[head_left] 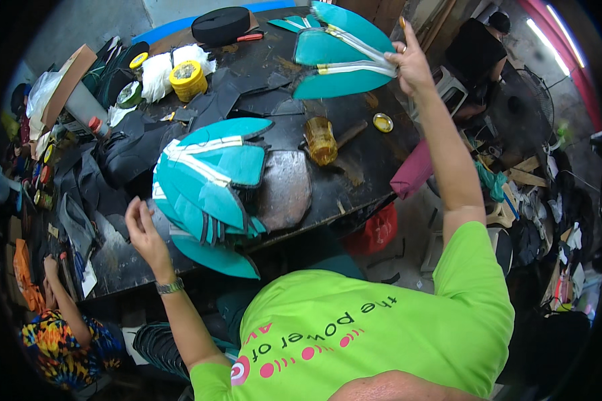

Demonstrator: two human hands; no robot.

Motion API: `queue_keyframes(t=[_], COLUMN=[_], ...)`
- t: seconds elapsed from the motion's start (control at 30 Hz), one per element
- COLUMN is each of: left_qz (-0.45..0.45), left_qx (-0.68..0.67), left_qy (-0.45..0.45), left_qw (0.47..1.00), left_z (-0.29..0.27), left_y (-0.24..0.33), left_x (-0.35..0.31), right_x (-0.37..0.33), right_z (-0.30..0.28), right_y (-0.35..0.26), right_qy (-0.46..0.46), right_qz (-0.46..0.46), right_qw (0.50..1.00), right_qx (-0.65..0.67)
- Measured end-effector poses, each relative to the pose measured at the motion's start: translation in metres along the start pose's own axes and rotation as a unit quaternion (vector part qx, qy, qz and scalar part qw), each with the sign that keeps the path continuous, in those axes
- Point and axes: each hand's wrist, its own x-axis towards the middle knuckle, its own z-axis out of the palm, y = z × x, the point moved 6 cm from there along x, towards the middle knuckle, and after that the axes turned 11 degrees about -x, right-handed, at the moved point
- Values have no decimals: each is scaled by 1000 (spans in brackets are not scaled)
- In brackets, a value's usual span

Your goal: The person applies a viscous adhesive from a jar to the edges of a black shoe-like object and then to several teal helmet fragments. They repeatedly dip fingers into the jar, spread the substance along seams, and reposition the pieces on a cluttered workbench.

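Note:
Up at the far right of the table, my right hand [413, 63] pinches the narrow end of a teal panel piece [344, 50], its petal-shaped lobes fanned out and joined by white strips. Below and to the left lies a stack of similar teal panels [211, 157] with dark edges, overlapping a worn grey-brown slab [286, 190]. Beside the stack's left edge, my left hand [146, 235] is raised with its fingers apart and nothing in them. A glass jar of amber liquid [322, 142] stands right of the stack, near a wooden handle [352, 134].
A round lid [382, 122], a yellow tub [188, 80], black sheet scraps [130, 150] and a black roll [221, 25] lie on the dark table. A red bag [376, 230] hangs below its edge. Other people sit at lower left [70, 334] and upper right [476, 50].

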Motion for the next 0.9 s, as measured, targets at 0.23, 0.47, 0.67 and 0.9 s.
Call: queue_keyframes(t=[0.23,0.47,0.67,0.9], left_qz=[-60,-84,-130,-124], left_qx=[118,170,109,88], left_qy=[14,-5,1,-2], left_qw=[991,982,985,988], left_z=[-26,-34,-58,-66], left_y=[-80,-78,-95,-97], left_x=[-31,-40,-49,-53], right_x=[92,186,245,270], right_z=[41,92,117,124], right_y=[191,254,286,308], right_qy=[197,279,287,281], right_qz=[171,202,244,256], right_qw=[922,908,917,918], right_qx=[287,239,128,108])
